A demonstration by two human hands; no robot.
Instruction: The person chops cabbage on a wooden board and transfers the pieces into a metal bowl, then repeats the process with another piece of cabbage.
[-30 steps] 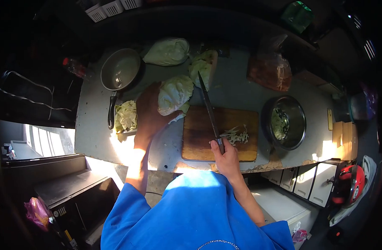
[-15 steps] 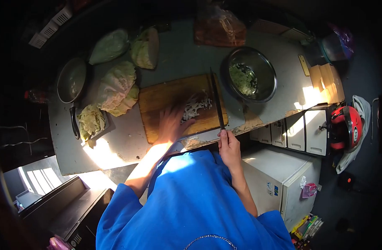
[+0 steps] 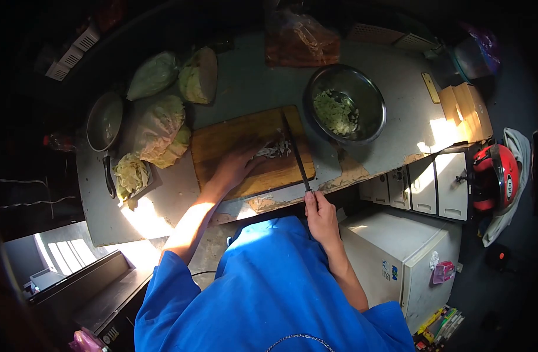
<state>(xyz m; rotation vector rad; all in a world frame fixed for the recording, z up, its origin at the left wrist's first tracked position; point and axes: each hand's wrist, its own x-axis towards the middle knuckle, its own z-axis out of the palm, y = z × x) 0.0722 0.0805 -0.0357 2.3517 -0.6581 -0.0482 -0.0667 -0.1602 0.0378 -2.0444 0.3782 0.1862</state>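
Observation:
My right hand [image 3: 320, 212] is closed around the handle of a long knife [image 3: 296, 151]. Its dark blade lies across the right part of a wooden cutting board [image 3: 213, 154]. Left of the blade is a small pile of finely chopped pale cabbage [image 3: 275, 149]. My left hand [image 3: 236, 165] is over the board at the left edge of this pile, fingers reaching toward it in dim shadow. Beyond the board stands a steel bowl [image 3: 371, 111] with more chopped cabbage [image 3: 334, 112] inside.
Left of the board lie a leafy cabbage piece [image 3: 160, 126], a cut cabbage [image 3: 199, 77], a wrapped pale one [image 3: 153, 75] and loose leaves [image 3: 131, 174]. A frying pan [image 3: 104, 120] sits farther left. A plastic bag [image 3: 304, 41] is at the back. Drawers [image 3: 424, 183] and a white cabinet [image 3: 392, 237] stand below right.
My left hand has drawn its spread fingers in and turned toward the pile. The knife tilts more to the left in view. The whole scene has shifted slightly with my head.

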